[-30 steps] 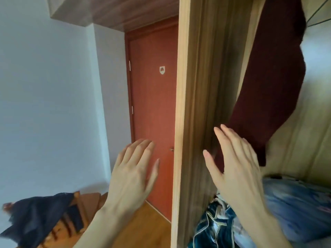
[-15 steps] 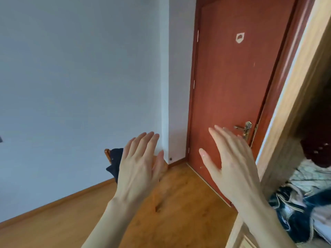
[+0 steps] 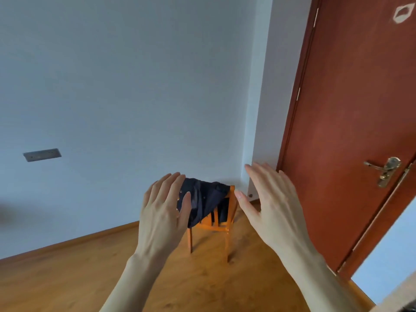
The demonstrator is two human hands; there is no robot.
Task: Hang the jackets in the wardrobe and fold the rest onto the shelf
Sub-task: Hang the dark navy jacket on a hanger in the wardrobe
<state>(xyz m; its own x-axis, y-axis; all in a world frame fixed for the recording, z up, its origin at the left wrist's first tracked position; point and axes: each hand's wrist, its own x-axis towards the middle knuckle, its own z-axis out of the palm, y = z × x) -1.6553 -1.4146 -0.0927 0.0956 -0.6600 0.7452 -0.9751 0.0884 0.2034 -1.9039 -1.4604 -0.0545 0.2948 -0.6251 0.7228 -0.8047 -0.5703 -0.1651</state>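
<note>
Pale blue-grey walls (image 3: 126, 86) fill the upper left and middle of the frame, meeting at a corner right of centre, with a warm wooden floor (image 3: 74, 280) running across the bottom. No writing can be read anywhere; the only marks are a small pale sticker (image 3: 403, 13) at the upper right of the red-brown door (image 3: 351, 122) and a grey plate (image 3: 42, 154) fixed to the wall at the left. The door takes up the right side, shut in its frame, with a brass lever handle (image 3: 386, 170) at mid-height on the right edge.

In the lower middle stands an orange wooden chair (image 3: 225, 226), close to the corner and just left of the door. A dark navy garment (image 3: 203, 199) is draped over its back and hangs down across the seat.

Both arms reach into the frame from below, bare. The left hand (image 3: 163, 212) is raised with fingers straight and slightly spread, holding nothing, and it covers the left edge of the garment from this angle. The right hand (image 3: 272, 208) is raised likewise, fingers loose and extended, palm away, also holding nothing, and overlaps the chair's right post in the picture. Whether either hand touches the chair cannot be told.

Bare floor lies open to the left of the chair and in front of it. At the lower right corner, a pale panel edge (image 3: 387, 264) cuts in beside the door.
</note>
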